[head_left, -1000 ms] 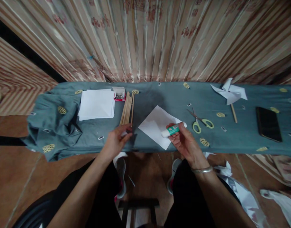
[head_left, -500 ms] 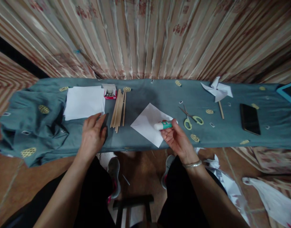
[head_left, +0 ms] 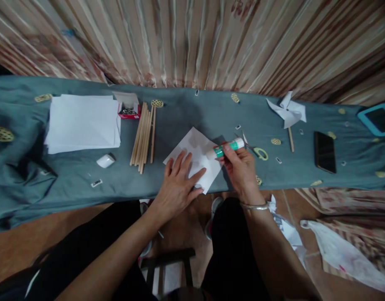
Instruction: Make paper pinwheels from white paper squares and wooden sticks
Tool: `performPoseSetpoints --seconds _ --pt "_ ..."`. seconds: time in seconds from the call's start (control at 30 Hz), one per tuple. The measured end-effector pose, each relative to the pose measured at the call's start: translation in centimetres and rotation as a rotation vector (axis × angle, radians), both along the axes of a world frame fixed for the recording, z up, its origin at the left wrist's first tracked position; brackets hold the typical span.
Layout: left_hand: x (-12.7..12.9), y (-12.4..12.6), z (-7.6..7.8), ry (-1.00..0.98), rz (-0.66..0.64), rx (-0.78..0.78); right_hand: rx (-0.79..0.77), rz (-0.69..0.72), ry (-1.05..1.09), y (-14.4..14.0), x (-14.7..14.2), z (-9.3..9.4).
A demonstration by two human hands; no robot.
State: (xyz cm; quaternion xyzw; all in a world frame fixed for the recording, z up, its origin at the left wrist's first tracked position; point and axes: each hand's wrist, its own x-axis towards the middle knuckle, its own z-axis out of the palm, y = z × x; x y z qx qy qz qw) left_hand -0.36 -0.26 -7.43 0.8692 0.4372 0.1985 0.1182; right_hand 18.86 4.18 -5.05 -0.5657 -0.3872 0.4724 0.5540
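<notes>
A white square of paper lies turned cornerwise on the cloth-covered table in front of me. Spread flat on its lower left part, my left hand presses it with fingers apart. My right hand grips a green and white glue stick, tilted over the paper's right side; its white tip is close to the sheet, and I cannot tell whether it touches. Partly behind that hand lie green-handled scissors. A white glue cap rests on the cloth at the left.
Leftward lie a stack of white paper, a red box of metal pins and several wooden sticks. To the right are a paper pinwheel, a black phone and a blue-framed device. Paper scraps lie on the floor.
My left hand has moved right from near the paper stack onto the square, and the white cap now lies where it was. The glue stick has turned, its tip now down toward the paper.
</notes>
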Motion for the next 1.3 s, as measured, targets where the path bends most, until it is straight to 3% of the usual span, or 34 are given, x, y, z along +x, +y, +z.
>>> performPoseSetpoints --seconds 0.43,0.7,1.3 --pt "0.2 0.1 -0.1 0.004 0.001 -0.029 0.086 0.085 -0.412 -0.4 -1.3 -1.0" --pt "0.3 0.0 -0.1 0.030 0.008 -0.025 0.103 0.068 -0.749 -1.0 -1.9 0.0" --pt "0.5 0.0 0.4 0.016 0.011 -0.060 0.161 0.146 -0.857 -1.4 -2.3 0.1"
